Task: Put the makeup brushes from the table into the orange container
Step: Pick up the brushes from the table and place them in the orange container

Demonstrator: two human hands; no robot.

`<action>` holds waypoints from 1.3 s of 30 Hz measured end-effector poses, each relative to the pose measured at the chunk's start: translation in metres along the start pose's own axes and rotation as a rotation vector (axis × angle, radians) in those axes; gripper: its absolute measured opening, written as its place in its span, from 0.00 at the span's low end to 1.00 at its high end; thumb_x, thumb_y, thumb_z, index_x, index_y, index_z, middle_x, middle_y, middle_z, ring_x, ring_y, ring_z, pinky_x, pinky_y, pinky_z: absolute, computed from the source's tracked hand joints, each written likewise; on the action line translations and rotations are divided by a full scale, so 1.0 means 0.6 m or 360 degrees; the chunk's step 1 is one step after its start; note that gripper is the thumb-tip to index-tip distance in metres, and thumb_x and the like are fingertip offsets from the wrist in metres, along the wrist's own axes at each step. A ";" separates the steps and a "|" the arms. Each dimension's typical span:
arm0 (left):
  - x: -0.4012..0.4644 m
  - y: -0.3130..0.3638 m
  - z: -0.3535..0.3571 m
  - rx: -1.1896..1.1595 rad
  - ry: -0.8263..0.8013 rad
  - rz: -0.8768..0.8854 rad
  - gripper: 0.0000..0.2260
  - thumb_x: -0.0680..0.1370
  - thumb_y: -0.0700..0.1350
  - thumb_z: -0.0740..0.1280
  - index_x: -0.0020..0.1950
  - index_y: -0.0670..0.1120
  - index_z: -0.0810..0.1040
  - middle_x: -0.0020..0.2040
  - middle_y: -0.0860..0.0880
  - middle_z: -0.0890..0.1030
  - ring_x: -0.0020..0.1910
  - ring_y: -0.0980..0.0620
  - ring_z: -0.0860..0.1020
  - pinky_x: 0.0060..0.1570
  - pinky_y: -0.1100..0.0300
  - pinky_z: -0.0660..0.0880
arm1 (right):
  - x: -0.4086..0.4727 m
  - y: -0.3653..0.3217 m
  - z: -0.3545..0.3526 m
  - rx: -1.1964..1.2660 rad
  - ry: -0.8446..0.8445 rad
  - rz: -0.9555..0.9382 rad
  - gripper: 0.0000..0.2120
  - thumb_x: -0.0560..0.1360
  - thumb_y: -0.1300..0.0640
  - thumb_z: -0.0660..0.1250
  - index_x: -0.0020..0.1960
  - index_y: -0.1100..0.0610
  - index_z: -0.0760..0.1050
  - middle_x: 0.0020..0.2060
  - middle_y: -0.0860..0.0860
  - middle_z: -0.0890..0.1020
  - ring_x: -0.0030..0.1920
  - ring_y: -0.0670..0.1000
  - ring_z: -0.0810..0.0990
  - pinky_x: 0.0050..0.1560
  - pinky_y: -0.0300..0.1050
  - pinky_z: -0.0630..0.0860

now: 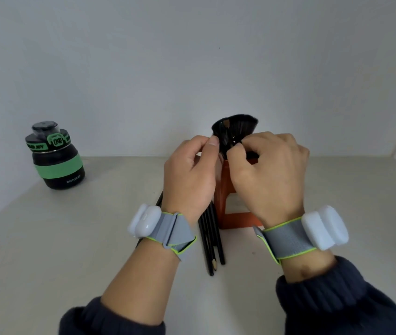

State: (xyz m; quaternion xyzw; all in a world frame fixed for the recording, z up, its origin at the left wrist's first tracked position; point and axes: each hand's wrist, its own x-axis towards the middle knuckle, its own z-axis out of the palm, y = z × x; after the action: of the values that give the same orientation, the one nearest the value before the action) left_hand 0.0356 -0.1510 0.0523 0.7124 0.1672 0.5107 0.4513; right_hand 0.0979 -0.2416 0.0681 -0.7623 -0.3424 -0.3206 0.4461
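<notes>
Brushes (234, 128), dark-bristled, are seen standing heads-up in the orange container (227, 189), their fanned tips showing above its rim; the stems are pinched from both sides at the mouth. The container is set upright on the pale worktop (71, 250), close to the back wall.

Left hand (189, 175): curled, thumb and forefinger closed on the bundle just left of the container's mouth. Right hand (268, 170): curled likewise, fingertips closed on the stems just right of the mouth. How many brushes are held cannot be told, the fingers hiding the stems.

Loose items: a row of slim black sticks (211, 240) is laid flat on the worktop, touching the container's left foot and running toward the viewer; one shows a sharpened pencil-like tip, so whether all are brushes cannot be told. If they are brushes, the task is judged partly done.

Other: a black and green bottle (55, 160) stands well to the left of the container, out of the way.

Hazards, as judged:
- Container is tall and narrow; sideways pressure from either hand at the rim could tip it, spilling the bundle.
- Bristles could be crushed or splayed if the stems are pushed down by the heads.
- Sticks at the container's left foot could be rolled or knocked by the left wrist when it is lowered.
- Crowded mouth could leave a late brush resting on the rim, to fall out.
</notes>
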 end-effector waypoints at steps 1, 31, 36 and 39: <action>0.000 -0.002 -0.001 0.0001 -0.0002 -0.0011 0.17 0.81 0.50 0.61 0.43 0.38 0.79 0.35 0.40 0.76 0.33 0.43 0.74 0.38 0.47 0.75 | -0.001 -0.002 0.000 -0.0012 -0.0015 0.0010 0.13 0.71 0.51 0.60 0.37 0.55 0.81 0.38 0.48 0.84 0.46 0.55 0.75 0.49 0.45 0.62; 0.048 -0.147 -0.169 0.1491 -0.0709 -0.0554 0.09 0.73 0.48 0.70 0.49 0.55 0.72 0.50 0.49 0.81 0.51 0.46 0.79 0.50 0.57 0.75 | -0.120 -0.059 0.091 -0.0021 -0.1396 -0.0578 0.08 0.79 0.56 0.60 0.57 0.56 0.73 0.49 0.52 0.75 0.49 0.57 0.77 0.47 0.51 0.77; 0.051 -0.153 -0.172 0.1580 -0.0595 -0.0586 0.10 0.71 0.48 0.70 0.50 0.54 0.73 0.51 0.49 0.81 0.49 0.47 0.78 0.44 0.59 0.71 | -0.117 -0.063 0.084 -0.0066 -0.1493 -0.0508 0.08 0.79 0.54 0.60 0.53 0.56 0.74 0.49 0.52 0.76 0.48 0.58 0.78 0.45 0.49 0.77; 0.051 -0.151 -0.173 0.1623 -0.0564 -0.0607 0.09 0.70 0.48 0.71 0.48 0.52 0.75 0.48 0.49 0.80 0.45 0.46 0.77 0.41 0.59 0.71 | -0.116 -0.065 0.080 -0.0134 -0.1549 -0.0422 0.06 0.78 0.54 0.60 0.49 0.57 0.73 0.46 0.54 0.78 0.45 0.58 0.78 0.41 0.47 0.74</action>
State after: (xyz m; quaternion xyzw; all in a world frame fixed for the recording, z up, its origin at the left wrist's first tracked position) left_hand -0.0225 -0.0317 0.0037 0.8720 0.4399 0.1478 0.1556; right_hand 0.0363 -0.2002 0.0118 -0.7907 -0.5911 0.0045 0.1592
